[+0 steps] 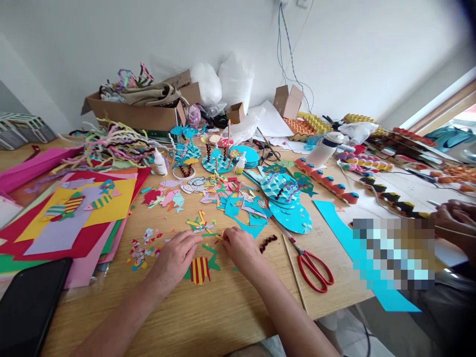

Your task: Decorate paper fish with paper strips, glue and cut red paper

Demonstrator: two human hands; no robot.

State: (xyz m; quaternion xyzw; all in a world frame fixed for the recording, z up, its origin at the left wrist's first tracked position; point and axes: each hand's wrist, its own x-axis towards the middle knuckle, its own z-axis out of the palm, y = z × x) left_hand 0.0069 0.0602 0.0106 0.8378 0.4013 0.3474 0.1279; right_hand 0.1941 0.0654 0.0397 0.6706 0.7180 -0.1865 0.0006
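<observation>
Green paper forms a slim strip [211, 234] between the left hand [179, 255] and right hand [240, 246], each grip's hold on it impossible to tell, just beyond a striped piece [200, 270] on the desk [226, 307] that either hand, dragging low, could knock askew.

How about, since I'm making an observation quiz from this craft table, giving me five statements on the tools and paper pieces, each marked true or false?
1. The red-handled metal scissors lie to the right of the bare right hand. True.
2. The black, rectangular phone lies beside the scissors. False: the phone lies at the far left.
3. The red-and-yellow striped paper piece lies on the brown wooden table. True.
4. The brown, fuzzy, wavy strip is in the right hand. False: the strip lies on the table, right of that hand.
5. The thin wooden stick lies left of the scissors' handles. True.
</observation>
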